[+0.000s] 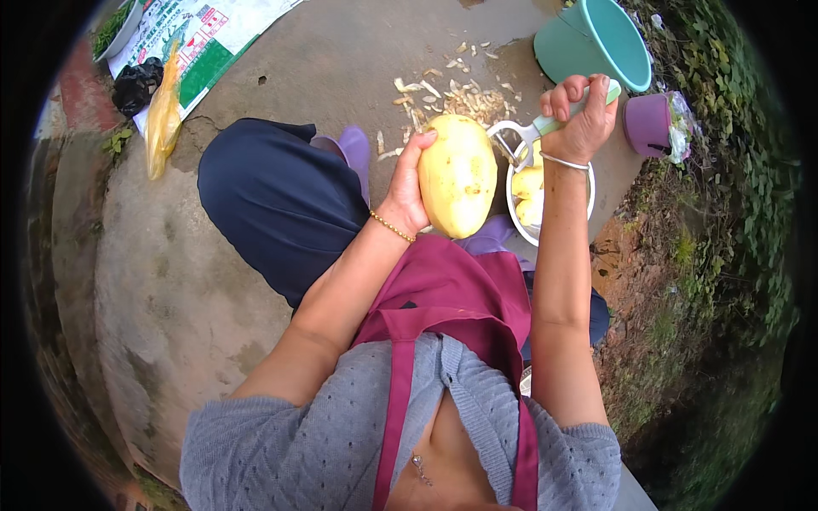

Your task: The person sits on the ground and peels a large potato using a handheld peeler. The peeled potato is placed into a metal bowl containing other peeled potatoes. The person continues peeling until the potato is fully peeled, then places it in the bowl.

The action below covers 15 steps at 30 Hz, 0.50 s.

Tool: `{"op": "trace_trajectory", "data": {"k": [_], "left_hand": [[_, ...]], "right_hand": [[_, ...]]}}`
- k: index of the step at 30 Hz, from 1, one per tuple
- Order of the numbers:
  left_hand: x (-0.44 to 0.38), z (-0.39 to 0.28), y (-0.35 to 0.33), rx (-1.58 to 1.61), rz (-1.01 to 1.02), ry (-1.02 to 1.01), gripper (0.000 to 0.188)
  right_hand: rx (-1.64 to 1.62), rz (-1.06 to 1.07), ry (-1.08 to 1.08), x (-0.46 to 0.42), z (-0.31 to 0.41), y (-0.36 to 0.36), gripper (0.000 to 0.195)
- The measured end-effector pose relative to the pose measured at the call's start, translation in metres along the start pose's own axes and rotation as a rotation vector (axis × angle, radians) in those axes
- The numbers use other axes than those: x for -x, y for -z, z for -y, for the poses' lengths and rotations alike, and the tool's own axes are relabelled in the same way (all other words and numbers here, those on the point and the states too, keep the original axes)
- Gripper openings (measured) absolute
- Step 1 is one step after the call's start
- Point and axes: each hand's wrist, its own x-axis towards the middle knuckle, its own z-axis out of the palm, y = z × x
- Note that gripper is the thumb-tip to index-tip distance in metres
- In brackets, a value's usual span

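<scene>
My left hand point(409, 185) grips a large peeled yellow potato point(459, 175) from its left side, with the thumb on top. A few brown specks mark its pale surface. In my right hand point(583, 118) is a Y-shaped peeler point(527, 134) with a light green and white handle. The peeler's head is close to the right side of the potato, and I cannot tell whether it touches. Below the peeler stands a white bowl point(591, 198) holding several peeled yellow pieces point(528, 185). Peelings point(476, 102) lie scattered on the concrete beyond the potato.
A teal bucket point(562, 48) and a purple pot point(645, 126) stand at the far right, beside plants point(722, 191). At the far left, a yellow plastic bag point(163, 121) and a black bag point(136, 86) rest by a printed sheet point(214, 64). Purple boots point(354, 153) flank the work.
</scene>
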Motion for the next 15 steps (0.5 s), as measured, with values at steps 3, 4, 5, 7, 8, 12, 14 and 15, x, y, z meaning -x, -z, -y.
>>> {"op": "trace_trajectory", "data": {"k": [3,4,5,7,8,12,14,15], "left_hand": [[-0.008,-0.003,0.002,-0.001,0.02,0.015,0.053],[-0.006,-0.003,0.001,0.007,0.046,0.042,0.053],[-0.005,-0.001,0.004,0.012,0.054,0.069,0.052],[0.0,0.003,0.006,0.009,0.074,0.127,0.052],[0.004,0.007,0.004,-0.024,0.044,0.106,0.052],[0.001,0.003,-0.005,-0.11,0.042,0.046,0.054],[0.003,0.001,-0.004,-0.161,0.084,0.045,0.058],[0.007,0.001,-0.005,-0.209,0.103,0.041,0.06]], "right_hand": [[-0.141,0.26,-0.293,0.024,0.008,-0.019,0.019],[-0.099,0.243,-0.325,0.031,0.003,-0.024,0.021],[-0.05,0.197,-0.296,0.029,-0.003,-0.022,0.023],[0.145,0.014,0.07,-0.001,-0.008,-0.011,0.025],[0.146,-0.028,0.071,-0.01,-0.004,-0.003,0.025],[-0.073,0.048,-0.202,0.006,0.007,-0.011,0.02],[-0.036,-0.113,-0.17,0.001,-0.008,0.001,0.017],[-0.008,-0.26,-0.093,-0.013,-0.012,0.015,0.017]]}}
